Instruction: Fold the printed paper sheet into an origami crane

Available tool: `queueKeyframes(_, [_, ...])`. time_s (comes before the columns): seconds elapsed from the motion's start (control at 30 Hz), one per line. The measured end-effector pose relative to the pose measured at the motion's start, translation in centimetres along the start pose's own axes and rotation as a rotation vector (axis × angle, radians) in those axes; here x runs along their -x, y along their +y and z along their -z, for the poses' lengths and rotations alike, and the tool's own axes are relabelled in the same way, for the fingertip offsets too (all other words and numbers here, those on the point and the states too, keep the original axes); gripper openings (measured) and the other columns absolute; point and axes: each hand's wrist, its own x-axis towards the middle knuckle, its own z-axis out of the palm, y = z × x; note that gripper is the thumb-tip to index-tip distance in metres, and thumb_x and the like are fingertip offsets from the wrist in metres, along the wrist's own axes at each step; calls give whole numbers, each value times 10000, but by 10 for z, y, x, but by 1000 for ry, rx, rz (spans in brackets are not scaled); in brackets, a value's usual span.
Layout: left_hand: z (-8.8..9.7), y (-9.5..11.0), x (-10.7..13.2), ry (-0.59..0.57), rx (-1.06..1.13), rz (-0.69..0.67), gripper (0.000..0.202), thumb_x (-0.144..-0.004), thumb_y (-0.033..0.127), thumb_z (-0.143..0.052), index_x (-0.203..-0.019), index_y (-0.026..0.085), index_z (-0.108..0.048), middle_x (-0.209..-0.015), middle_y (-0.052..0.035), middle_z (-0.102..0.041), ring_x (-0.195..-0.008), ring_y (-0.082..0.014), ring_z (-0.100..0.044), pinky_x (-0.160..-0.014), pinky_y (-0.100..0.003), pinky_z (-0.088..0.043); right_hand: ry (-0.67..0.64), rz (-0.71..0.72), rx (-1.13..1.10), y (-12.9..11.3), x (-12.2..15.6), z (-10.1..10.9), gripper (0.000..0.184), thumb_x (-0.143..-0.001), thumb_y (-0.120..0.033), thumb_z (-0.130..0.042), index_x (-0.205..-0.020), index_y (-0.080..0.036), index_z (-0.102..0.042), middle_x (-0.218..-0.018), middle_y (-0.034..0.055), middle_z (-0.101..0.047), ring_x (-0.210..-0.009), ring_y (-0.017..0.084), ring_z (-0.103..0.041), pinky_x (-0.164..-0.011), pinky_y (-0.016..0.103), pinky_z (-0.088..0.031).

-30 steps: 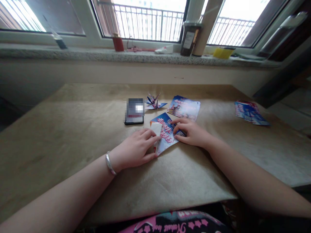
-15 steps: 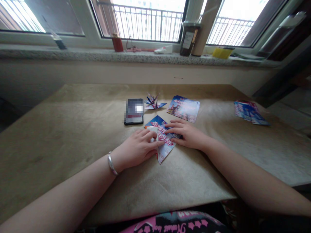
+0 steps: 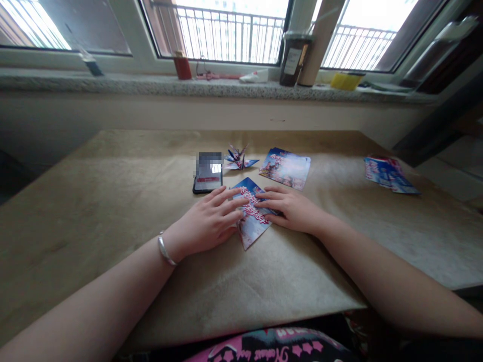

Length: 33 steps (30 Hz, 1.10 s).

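Note:
A folded sheet of printed paper (image 3: 253, 229), blue and pink with red-and-white lettering, lies on the table as a diamond with one corner toward me. My left hand (image 3: 211, 217) rests on its left side, fingers stretched out and slightly apart. On the right side lies my right hand (image 3: 289, 208), its fingers spread flat over the paper. Parts of both side edges are hidden under the fingers. Just beyond the paper stands a folded paper crane (image 3: 240, 160) in the same print.
A phone (image 3: 209, 176) lies left of the crane. Square printed sheets (image 3: 289, 168) are stacked to its right, and more printed papers (image 3: 390, 176) lie at the far right of the table (image 3: 113, 211). Jars and small items line the stone windowsill (image 3: 143, 86).
My left hand has moved slightly left and its fingers have straightened out. The pale flap on the paper's left side is no longer seen. My right hand stays in place.

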Motion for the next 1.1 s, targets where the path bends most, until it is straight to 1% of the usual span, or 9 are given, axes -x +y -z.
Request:
queueKeyframes(0.1, [-1,0,0,19,2,24,267,-923,262,-474,-1163,236,-588,-1369,-13,-520,-1368,-228,-327,-1180,-483,-151,1,-16,22,3,1,-1,336,-907,-351,-514,-1185,-207,-636,-1299,60,-589,-1229,251,-477,-1031,449,-422])
queueKeyframes(0.23, [-1,0,0,-21,20,47,229,-910,245,-482,-1093,229,-618,-1288,4,-588,-1349,-229,-362,-1180,-482,-134,11,-29,4,6,1,-2,344,-908,-354,-520,-1212,-225,-617,-1310,65,-580,-1235,241,-481,-1031,459,-425])
queueKeyframes(0.37, [-3,-1,1,-20,25,68,295,-930,290,-458,-1193,248,-587,-1286,-16,-592,-1291,-223,-442,-1169,-488,-153,26,-12,-31,7,1,-5,318,-907,-323,-529,-1199,-242,-627,-1291,47,-598,-1238,234,-487,-1037,456,-422])
queueKeyframes(0.47, [-5,-1,2,-17,20,84,342,-939,318,-448,-1261,266,-552,-1308,-32,-575,-1252,-223,-483,-1155,-496,-175,35,6,-75,6,1,-6,300,-900,-280,-543,-1183,-261,-640,-1252,30,-627,-1223,234,-502,-1027,464,-432])
queueKeyframes(0.6, [-7,0,2,-41,4,140,374,-945,387,-425,-1273,260,-553,-1369,-58,-518,-1221,-253,-500,-1074,-465,-337,24,1,-97,6,1,-6,291,-891,-238,-545,-1157,-280,-657,-1220,14,-647,-1177,226,-538,-991,454,-463])
queueKeyframes(0.67, [-7,0,3,-62,1,164,392,-941,402,-421,-1288,266,-542,-1394,-57,-490,-1227,-272,-487,-1045,-458,-371,19,-4,-96,5,1,-5,284,-887,-226,-544,-1137,-278,-668,-1200,8,-659,-1161,221,-549,-974,441,-476])
queueKeyframes(0.83, [-6,-2,6,-137,15,170,533,-854,447,-528,-1355,275,-469,-1454,-74,-411,-1276,-321,-431,-1053,-481,-355,-2,12,-81,1,1,0,299,-876,-217,-546,-1147,-261,-663,-1193,8,-663,-1150,218,-555,-961,429,-484])
queueKeyframes(0.93, [-5,-3,9,-145,27,176,552,-853,462,-523,-1367,272,-452,-1460,-78,-401,-1283,-317,-423,-1059,-478,-343,-14,14,-79,-1,1,3,297,-870,-226,-550,-1142,-257,-666,-1190,9,-664,-1135,217,-564,-952,424,-487])
queueKeyframes(1.1, [-2,-4,11,-158,25,167,585,-848,499,-523,-1371,249,-449,-1452,-84,-411,-1256,-316,-435,-1050,-464,-350,-24,32,-105,0,1,7,314,-838,-334,-620,-1137,-248,-667,-1159,36,-680,-1106,220,-579,-929,421,-495])
